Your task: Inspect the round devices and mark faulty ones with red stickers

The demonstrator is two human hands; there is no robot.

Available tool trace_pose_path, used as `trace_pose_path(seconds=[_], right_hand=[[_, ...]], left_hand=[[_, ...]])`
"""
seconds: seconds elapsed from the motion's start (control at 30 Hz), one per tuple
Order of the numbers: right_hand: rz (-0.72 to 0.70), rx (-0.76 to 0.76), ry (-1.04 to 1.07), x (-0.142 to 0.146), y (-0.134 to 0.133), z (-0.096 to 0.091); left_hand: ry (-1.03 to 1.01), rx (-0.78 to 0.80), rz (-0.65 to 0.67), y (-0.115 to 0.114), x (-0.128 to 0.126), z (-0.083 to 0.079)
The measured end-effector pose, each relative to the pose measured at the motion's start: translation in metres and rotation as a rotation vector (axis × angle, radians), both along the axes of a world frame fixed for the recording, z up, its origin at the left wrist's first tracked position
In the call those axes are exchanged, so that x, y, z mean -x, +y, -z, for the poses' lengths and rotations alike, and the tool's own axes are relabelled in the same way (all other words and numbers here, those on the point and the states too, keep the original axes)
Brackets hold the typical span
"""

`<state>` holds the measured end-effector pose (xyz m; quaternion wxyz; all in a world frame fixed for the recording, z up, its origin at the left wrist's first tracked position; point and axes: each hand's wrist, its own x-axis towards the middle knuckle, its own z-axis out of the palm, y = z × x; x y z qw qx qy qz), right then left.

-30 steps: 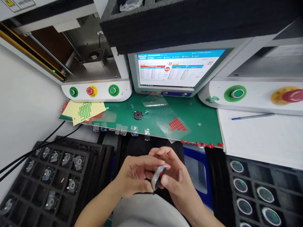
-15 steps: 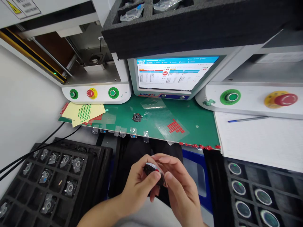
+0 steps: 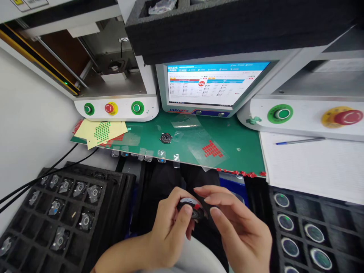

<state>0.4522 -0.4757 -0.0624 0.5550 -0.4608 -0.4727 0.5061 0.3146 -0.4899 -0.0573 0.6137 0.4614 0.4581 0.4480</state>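
Observation:
Low in the middle of the view, my left hand (image 3: 170, 223) grips a small round black part (image 3: 191, 209) with a silver rim and a red sticker on it. My right hand (image 3: 239, 227) is beside it on the right, fingers spread and slightly curled, its fingertips close to the part but apart from it. Both hands hover over my lap, in front of the green mat (image 3: 241, 140).
A similar round part (image 3: 166, 138) lies on the green mat with a sheet of red stickers (image 3: 212, 148) and a yellow sheet of green stickers (image 3: 101, 132). Black foam trays of parts stand left (image 3: 65, 212) and right (image 3: 307, 235). A monitor (image 3: 210, 85) shows "NG". Button consoles flank it; a pen (image 3: 300, 141) lies on paper.
The round part has turned from edge-on to face-up in my left hand. My right hand has let go of it and drawn away to the right, with its fingers opened.

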Motion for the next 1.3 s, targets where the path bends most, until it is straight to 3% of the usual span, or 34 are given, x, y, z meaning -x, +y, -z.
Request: trace_pose_path(seconds=[0.33,0.57,0.67,0.83,1.0,1.3], right_hand=[[-0.057,0.011,-0.036,-0.003,0.006,-0.008],[-0.217,0.343,0.454,0.014,-0.005,0.000],[-0.189,0.357,0.589,0.026,-0.009,0.003],[-0.043,0.348,0.645,0.040,-0.008,-0.001],[0.036,0.342,0.663,0.044,-0.011,-0.002],[0.056,0.296,0.689,0.041,-0.011,-0.006]], left_hand=[[0.082,-0.100,0.025,-0.002,0.004,0.002],[0.084,-0.180,-0.012,-0.001,-0.002,0.004],[0.215,-0.288,-0.050,-0.002,-0.003,0.004],[0.491,-0.458,-0.117,-0.004,-0.005,0.004],[0.609,-0.552,-0.137,-0.003,-0.008,-0.001],[0.729,-0.749,-0.117,0.011,-0.012,-0.009]])
